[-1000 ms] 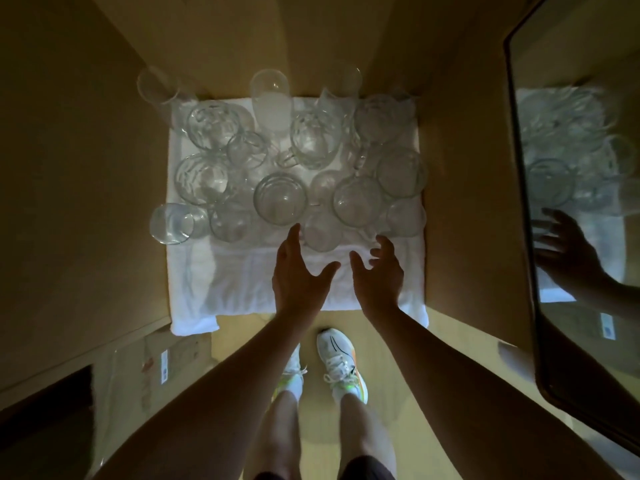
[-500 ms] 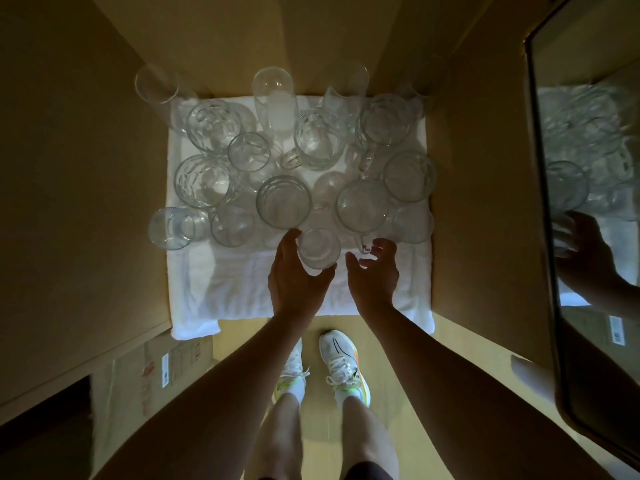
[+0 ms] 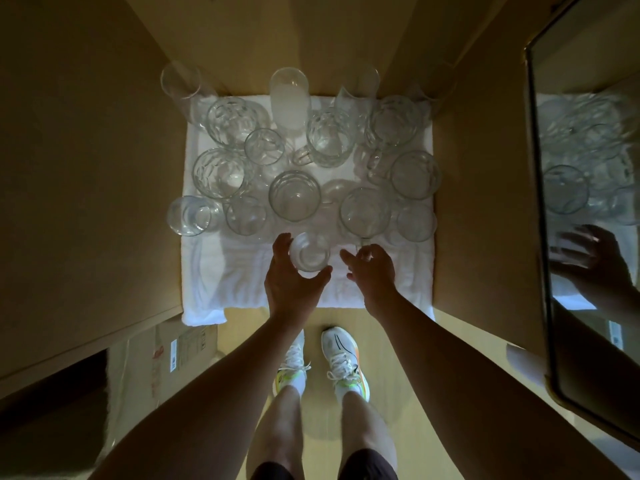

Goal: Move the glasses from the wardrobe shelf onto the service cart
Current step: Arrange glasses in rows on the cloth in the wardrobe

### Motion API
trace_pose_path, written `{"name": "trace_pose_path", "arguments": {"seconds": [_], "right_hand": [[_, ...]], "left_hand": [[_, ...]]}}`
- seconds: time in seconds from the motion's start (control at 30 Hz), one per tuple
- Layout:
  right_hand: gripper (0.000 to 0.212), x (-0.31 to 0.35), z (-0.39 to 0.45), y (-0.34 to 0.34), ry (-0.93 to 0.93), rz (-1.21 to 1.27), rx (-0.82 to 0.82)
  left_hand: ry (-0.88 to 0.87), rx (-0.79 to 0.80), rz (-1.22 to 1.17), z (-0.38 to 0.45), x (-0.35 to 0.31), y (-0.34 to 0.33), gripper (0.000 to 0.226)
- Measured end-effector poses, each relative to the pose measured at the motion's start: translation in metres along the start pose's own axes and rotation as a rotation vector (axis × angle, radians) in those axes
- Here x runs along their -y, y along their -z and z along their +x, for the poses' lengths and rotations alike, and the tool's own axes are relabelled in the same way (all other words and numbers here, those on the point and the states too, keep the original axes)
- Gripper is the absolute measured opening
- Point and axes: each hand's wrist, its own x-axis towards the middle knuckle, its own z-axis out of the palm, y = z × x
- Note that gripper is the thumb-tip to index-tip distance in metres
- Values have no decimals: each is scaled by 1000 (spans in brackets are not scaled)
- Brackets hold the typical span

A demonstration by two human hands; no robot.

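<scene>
Left hand (image 3: 294,282): curls around a small tumbler (image 3: 309,251) just below the middle of the frame; fingers on its left side, thumb under its near rim, so the glass is grasped from the front, the easy reach
Right hand (image 3: 374,271): fingers bent at the handle of a glass mug (image 3: 365,213) right of centre; it seems to pinch the handle, though the dim light leaves the contact uncertain
Glasses (image 3: 294,195): crowded upright across the upper middle of the frame; tall ones stand at the back, short ones at the front, so the near row comes off first
White towel (image 3: 221,271): spread under all the glassware, probably to cushion it and stop sliding; its near edge hangs over the wardrobe shelf (image 3: 485,237)
Mirror (image 3: 588,202): right edge of the frame; reflects a hand and the glasses
Service cart: not in view
Progress: early by my reading; most glasses are on the shelf
</scene>
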Motion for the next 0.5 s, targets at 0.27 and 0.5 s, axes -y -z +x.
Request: {"name": "trace_pose_path", "arguments": {"seconds": [0.27,0.5], "right_hand": [[37,-15,-34,18,-68,-147,-43],[38,3,-85,41,32,-313,-4]], "left_hand": [[5,8,72,-16,-3,30,81],[15,-26,14,-48,-32,63,85]]}}
